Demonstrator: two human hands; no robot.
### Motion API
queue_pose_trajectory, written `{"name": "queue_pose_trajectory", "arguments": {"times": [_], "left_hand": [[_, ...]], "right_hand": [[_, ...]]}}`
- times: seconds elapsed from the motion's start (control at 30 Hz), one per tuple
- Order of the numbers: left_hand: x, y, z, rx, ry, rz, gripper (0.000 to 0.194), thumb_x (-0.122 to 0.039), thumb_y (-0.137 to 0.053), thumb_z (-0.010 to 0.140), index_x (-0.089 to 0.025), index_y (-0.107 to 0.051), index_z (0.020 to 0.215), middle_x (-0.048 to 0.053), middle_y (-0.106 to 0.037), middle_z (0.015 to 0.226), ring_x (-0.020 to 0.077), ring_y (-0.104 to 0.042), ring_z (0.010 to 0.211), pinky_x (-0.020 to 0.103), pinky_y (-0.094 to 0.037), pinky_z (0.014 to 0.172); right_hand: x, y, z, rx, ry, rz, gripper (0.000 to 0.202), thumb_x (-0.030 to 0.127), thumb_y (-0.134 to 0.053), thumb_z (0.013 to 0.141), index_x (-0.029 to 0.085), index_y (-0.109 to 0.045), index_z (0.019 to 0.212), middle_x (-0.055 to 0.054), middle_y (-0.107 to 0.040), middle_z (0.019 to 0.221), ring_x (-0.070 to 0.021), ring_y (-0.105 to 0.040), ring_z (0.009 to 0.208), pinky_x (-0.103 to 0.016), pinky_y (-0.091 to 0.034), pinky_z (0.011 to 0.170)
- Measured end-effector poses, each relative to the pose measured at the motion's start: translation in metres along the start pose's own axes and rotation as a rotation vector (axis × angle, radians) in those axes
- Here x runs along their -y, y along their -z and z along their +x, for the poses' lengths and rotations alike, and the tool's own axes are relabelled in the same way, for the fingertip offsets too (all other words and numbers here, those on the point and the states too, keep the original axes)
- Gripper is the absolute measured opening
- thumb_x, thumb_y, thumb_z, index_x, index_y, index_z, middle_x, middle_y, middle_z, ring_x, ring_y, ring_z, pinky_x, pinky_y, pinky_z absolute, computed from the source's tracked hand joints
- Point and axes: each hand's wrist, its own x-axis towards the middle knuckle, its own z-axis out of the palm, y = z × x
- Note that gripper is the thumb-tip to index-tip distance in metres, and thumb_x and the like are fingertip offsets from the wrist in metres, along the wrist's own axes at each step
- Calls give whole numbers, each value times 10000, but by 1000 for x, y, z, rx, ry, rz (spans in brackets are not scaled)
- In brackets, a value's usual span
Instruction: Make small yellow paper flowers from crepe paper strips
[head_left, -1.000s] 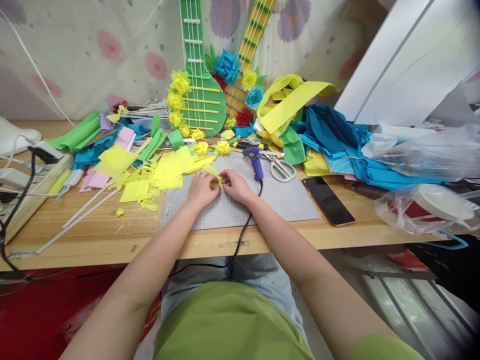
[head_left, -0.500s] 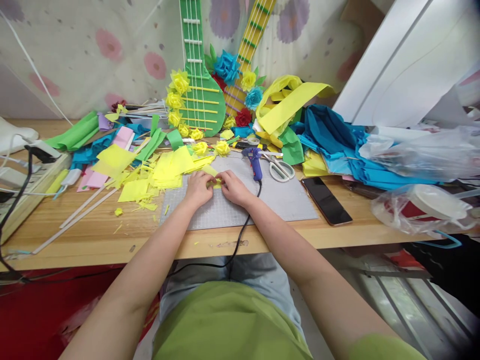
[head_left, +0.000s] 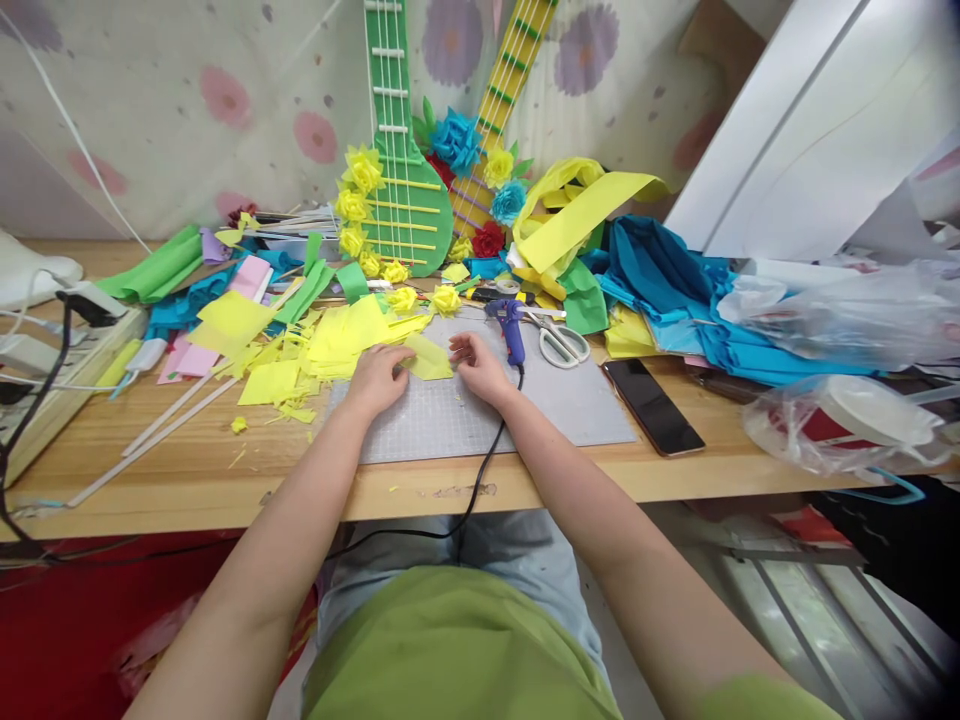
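Wall point(head_left: 262, 60): pale covering, pink and purple flower prints.
Desk point(head_left: 187, 470): wood top, gray cutting mat point(head_left: 577, 410) at front centre.
Yellow sheet point(head_left: 430, 358): thin piece over the mat, between the two hands. Flat or slightly lifted, can't tell.
Left hand point(head_left: 379, 380): fingers half curled, tips at the sheet's left end. Looks touching; can't tell if it's pinched.
Right hand point(head_left: 478, 368): part open, fingers loosely bent, just beside the sheet's right end. Nothing visible in its grasp.
Glue gun point(head_left: 511, 330): blue-purple, on the mat just right of the right hand. Black cord point(head_left: 489, 455) runs down over the desk edge.
Scissors point(head_left: 566, 345): pale handles, just right of the gun.
Phone point(head_left: 654, 408): dark screen up, right of the mat.
Scrap pile point(head_left: 341, 340): yellow pieces left of the sheet, reaching onto the mat.
Loose flowers point(head_left: 445, 300): two, yellow, near the mat's back edge.
Guitar shapes point(head_left: 411, 225): green one upright, yellow flowers down its left side; yellow one tilted behind, with blue, red and yellow flowers.
Far right: blue paper point(head_left: 660, 260), cup in clear plastic point(head_left: 847, 410).
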Motion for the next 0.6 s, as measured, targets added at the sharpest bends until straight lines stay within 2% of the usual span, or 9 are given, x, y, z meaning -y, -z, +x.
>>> {"name": "queue_pose_trajectory", "arguments": {"times": [0.1,0.2,0.37,0.6], "left_hand": [[-5,-4,0,-27,24,59,243,-274,-491,771,-233,-641,958,35,-654,1038,229,-514,1007,379,-364,885],[-16,-9,1,-64,52,113,214,-328,-502,784,-222,-648,898,60,-651,997,251,-502,987,400,-354,857],[-30,-12,1,-89,88,153,222,-360,-494,795,-209,-654,833,90,-633,924,270,-485,968,412,-344,843],[-31,-14,2,-95,26,53,225,-313,-494,796,-203,-644,922,67,-633,960,243,-502,960,379,-366,846]], "right_hand": [[-4,3,3,-139,-36,38,431,34,-350,586,186,-450,977,-37,-540,963,-105,-553,782,-244,-455,684],[-2,5,1,-205,17,-79,390,40,-363,598,188,-477,942,-34,-555,924,-117,-533,763,-249,-443,663],[4,7,-5,-135,100,-285,383,26,-383,619,201,-508,937,-15,-598,852,-142,-529,776,-287,-431,726],[1,10,-3,-59,13,-346,371,33,-427,640,190,-505,966,-24,-627,868,-155,-529,788,-315,-429,758]]}}
